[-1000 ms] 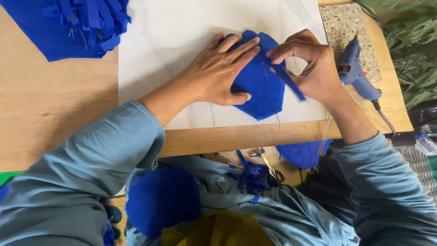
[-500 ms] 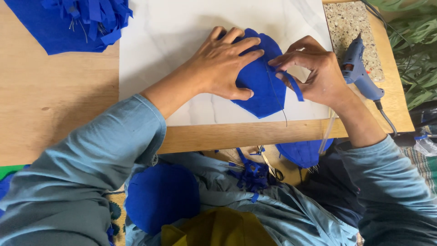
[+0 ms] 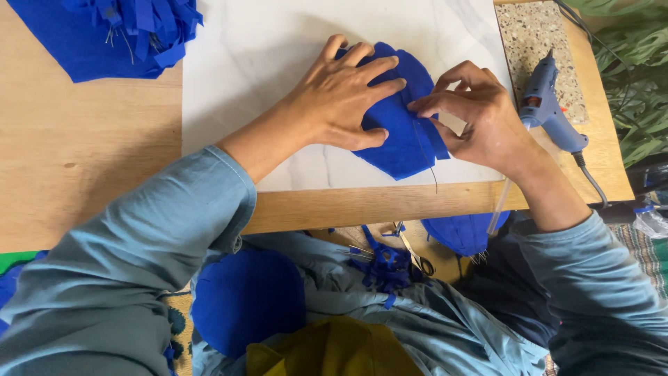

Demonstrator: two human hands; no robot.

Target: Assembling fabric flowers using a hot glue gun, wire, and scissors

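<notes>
Left hand (image 3: pixel 344 97) lay flat on the blue felt piece (image 3: pixel 403 132), fingers spread wide, pressing it down on the white board (image 3: pixel 243 63) on the tabletop (image 3: pixel 83 160). Right hand (image 3: pixel 480 115) pinched a thin blue strip (image 3: pixel 437 139) at the felt's right edge. Blue glue gun (image 3: pixel 546 104) lay just beside that hand. Pile of blue scraps (image 3: pixel 118 31) sat far left.
</notes>
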